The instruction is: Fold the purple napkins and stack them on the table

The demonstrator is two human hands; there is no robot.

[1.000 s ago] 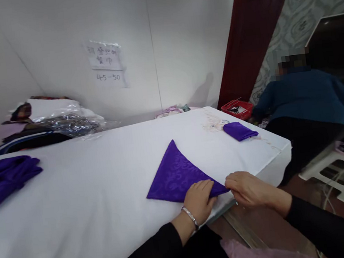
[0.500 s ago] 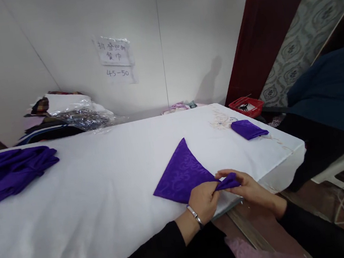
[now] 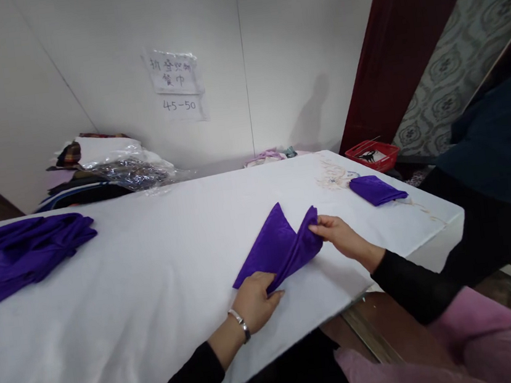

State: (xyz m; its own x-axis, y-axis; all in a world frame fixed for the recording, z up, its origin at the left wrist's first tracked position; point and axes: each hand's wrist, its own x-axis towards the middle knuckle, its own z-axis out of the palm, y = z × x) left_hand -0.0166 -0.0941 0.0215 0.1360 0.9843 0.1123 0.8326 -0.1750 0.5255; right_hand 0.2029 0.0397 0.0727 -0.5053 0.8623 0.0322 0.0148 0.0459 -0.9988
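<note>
A purple cloth napkin, partly folded over, lies on the white-covered table in front of me. My left hand grips its near edge close to the left corner, with the thumb below the fold and the fingers on top. My right hand pinches the raised right corner between thumb and fingertips, lifting that flap off the table. A silver bracelet circles my left wrist. The undersides of the cloth are hidden.
Bunched purple cloth lies at the left, and a folded purple cloth at the right. Behind stand a red basket and plastic-wrapped fabrics. A person in dark blue is at the right edge.
My left hand has slid left along the napkin's near edge. My right hand has moved up and away from me, carrying the right corner, so the flap now folds over.
</note>
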